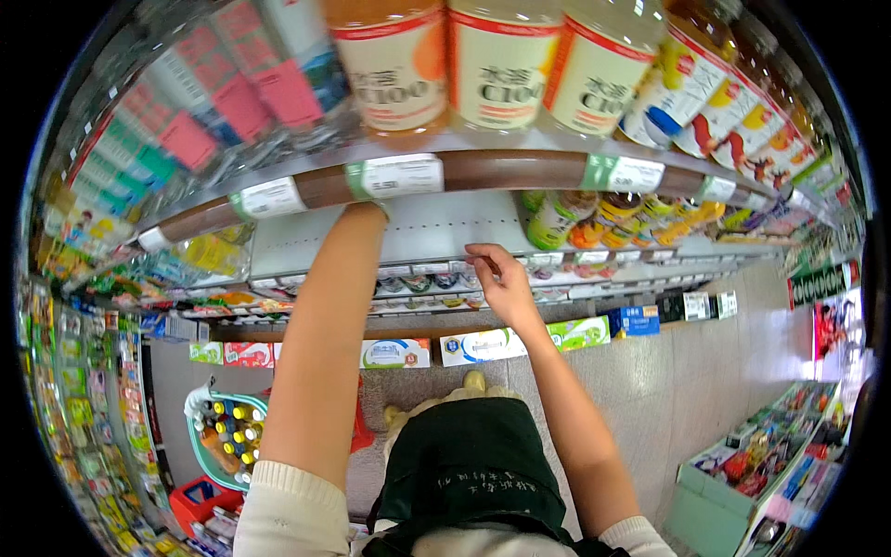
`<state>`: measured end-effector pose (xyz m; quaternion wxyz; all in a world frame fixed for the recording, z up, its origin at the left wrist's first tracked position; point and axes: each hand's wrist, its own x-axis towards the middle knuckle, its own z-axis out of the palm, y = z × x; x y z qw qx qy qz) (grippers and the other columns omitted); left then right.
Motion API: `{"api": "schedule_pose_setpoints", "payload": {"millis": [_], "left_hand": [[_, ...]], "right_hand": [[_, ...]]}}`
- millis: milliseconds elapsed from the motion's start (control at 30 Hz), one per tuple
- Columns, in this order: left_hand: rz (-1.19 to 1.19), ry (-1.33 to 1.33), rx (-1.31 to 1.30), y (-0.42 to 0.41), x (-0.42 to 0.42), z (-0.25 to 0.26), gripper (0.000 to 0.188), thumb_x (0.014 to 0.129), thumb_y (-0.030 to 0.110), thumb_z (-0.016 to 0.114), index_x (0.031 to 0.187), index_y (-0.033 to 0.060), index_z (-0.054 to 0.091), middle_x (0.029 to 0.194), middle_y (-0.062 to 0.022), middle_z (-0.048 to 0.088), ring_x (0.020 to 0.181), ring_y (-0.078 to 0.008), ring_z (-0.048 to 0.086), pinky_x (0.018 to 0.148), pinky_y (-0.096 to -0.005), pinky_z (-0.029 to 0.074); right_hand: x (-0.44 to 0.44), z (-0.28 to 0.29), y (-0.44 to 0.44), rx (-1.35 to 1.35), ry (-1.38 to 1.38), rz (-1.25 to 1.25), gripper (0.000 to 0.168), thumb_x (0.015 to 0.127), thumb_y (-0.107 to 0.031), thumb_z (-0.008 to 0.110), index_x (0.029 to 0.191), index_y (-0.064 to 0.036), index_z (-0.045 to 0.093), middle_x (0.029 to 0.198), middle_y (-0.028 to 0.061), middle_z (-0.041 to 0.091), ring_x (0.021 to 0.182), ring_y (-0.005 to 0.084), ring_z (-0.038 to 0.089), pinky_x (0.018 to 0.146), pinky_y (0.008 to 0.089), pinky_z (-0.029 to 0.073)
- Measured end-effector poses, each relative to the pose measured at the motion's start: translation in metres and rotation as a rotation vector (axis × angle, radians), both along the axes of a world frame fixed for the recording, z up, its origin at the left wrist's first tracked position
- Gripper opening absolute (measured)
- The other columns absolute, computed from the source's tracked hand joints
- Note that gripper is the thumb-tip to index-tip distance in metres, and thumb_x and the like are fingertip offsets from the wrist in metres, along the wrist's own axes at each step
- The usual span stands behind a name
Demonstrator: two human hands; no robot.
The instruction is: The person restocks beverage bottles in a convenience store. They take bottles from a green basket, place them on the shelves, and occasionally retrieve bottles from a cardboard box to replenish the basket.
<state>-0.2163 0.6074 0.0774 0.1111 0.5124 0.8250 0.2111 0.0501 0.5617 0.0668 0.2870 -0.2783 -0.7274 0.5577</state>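
Note:
My left forearm [317, 341] reaches up under the brown front rail [515, 170] of the upper shelf, and the hand itself is hidden behind that rail. Under the rail lies a white perforated shelf board [445, 221], with a bare stretch beside my left wrist. My right hand [505, 284] hovers before the front edge of this board, fingers bent, thumb apart, nothing visible in it. To its right on the board stand a green-labelled drink bottle [553, 221] and several orange and yellow bottles [619, 219].
Large labelled drink bottles [498, 76] line the upper shelf, with price tags [395, 175] on its rail. Cartons [397, 353] lie along the floor by the shelf foot. At lower left are a teal basket [202, 449] of yellow-capped bottles and a red crate [191, 505]. A display bin [717, 491] stands at lower right.

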Motion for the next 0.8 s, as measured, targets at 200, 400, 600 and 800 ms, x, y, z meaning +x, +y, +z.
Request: {"api": "schedule_pose_setpoints", "payload": {"millis": [200,400,600,800], "left_hand": [[0.109,-0.188,0.095,-0.026,0.011,-0.011,0.042,0.079,0.023,0.067,0.114,0.0036,0.056,0.106,-0.0136,0.063,0.095,-0.0273,0.06,0.082,-0.0373,0.048],[0.31,-0.756,0.96,-0.144,0.111,-0.023,0.029,0.084,0.01,0.061,0.11,-0.0009,0.055,0.096,-0.0115,0.063,0.085,-0.0175,0.061,0.076,-0.0303,0.049],[0.771,-0.666,0.619,-0.387,0.197,-0.076,0.023,0.09,0.01,0.055,0.11,-0.0028,0.055,0.097,-0.008,0.063,0.086,-0.0145,0.062,0.078,-0.0273,0.049],[1.256,-0.647,0.902,-0.58,0.269,-0.052,0.022,0.09,0.006,0.055,0.109,-0.0036,0.055,0.1,-0.0105,0.064,0.091,-0.0164,0.062,0.081,-0.0279,0.05]], "right_hand": [[-0.02,0.007,-0.019,-0.001,0.03,0.077,0.021,0.09,-0.008,0.053,0.11,-0.002,0.058,0.096,0.0076,0.065,0.087,0.0133,0.06,0.076,0.0261,0.047],[-0.038,0.006,-0.037,-0.053,0.103,0.137,0.02,0.092,-0.012,0.052,0.108,-0.001,0.059,0.096,0.0056,0.064,0.086,0.0111,0.058,0.076,0.0255,0.046],[-0.066,-0.059,-0.136,-0.296,-0.042,0.639,0.019,0.092,-0.009,0.05,0.108,-0.001,0.058,0.096,0.0036,0.062,0.08,0.0098,0.058,0.073,0.0239,0.047],[-0.053,-0.07,-0.313,-0.293,-0.25,1.237,0.021,0.089,-0.008,0.054,0.108,0.0,0.058,0.096,0.0065,0.064,0.084,0.0119,0.061,0.075,0.0253,0.049]]}}
